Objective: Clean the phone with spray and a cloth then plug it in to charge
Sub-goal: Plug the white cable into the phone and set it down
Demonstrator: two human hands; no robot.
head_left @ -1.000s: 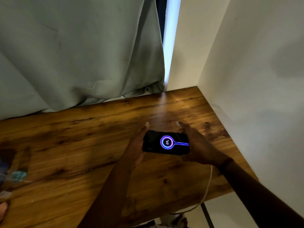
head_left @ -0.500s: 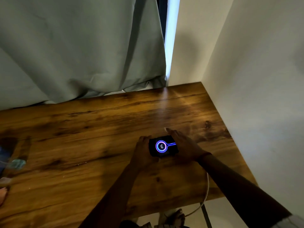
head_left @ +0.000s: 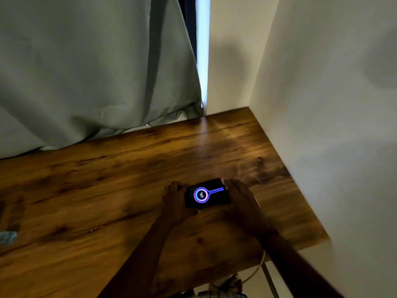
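Note:
A black phone (head_left: 206, 194) lies low over the wooden table (head_left: 107, 190), its screen lit with a purple-blue charging ring. My left hand (head_left: 178, 201) grips its left end, fingers curled over the edge. My right hand (head_left: 240, 198) holds the right end, where the plug sits. A white charging cable (head_left: 256, 269) runs from under my right wrist down past the table's front edge. Whether the phone rests fully on the wood is hard to tell.
A grey-green curtain (head_left: 96, 72) hangs behind the table. White walls (head_left: 333, 125) close in the right side and back corner. A bluish, partly see-through object (head_left: 7, 237) sits blurred at the table's left edge. A table leg (head_left: 269, 278) shows below the front edge.
Both hands brought the phone down from mid-air toward the table top. The view shifted slightly, and the hands now cover more of the phone's ends.

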